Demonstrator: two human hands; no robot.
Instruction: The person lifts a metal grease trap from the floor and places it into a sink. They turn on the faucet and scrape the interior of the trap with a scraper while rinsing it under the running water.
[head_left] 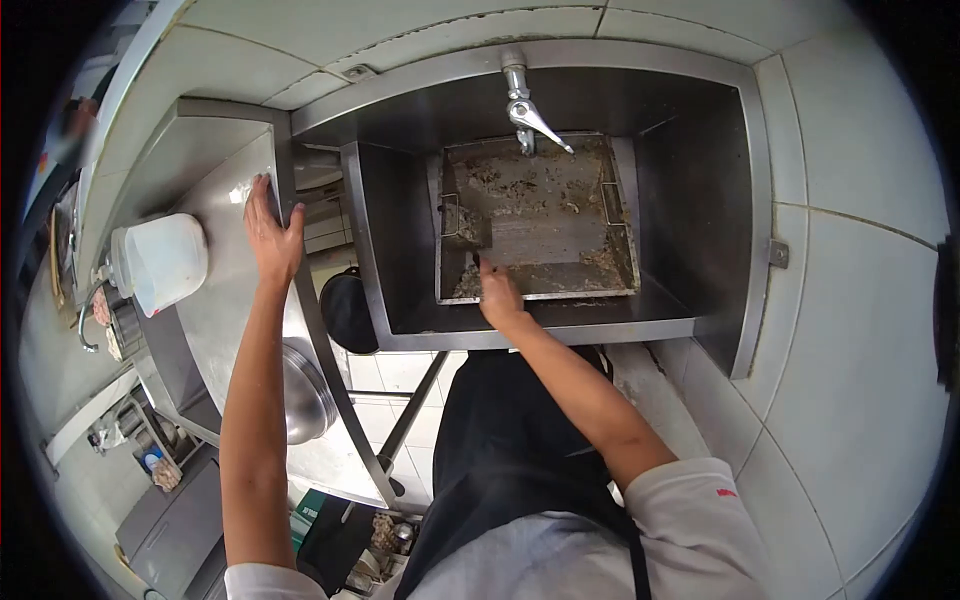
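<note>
My right hand [502, 297] is closed around the dark handle of a scraper [477, 258], low in the left part of a dirty metal tray [540, 296]. The scraper's blade is hard to tell from the grime around it. Brown residue and crumbs cover much of the tray floor, with a barer grey patch near the middle. The tray has a wire handle on each side and lies inside a deep steel sink [690, 180]. My left hand [274, 238] lies with fingers spread on the edge of the steel counter [240, 330], holding nothing.
A tap [522, 105] with a lever overhangs the tray's far edge. On the counter stand a white plastic tub [168, 262] and a steel bowl [305, 395]. A black round object [348, 310] sits between counter and sink. Tiled walls enclose the back and right.
</note>
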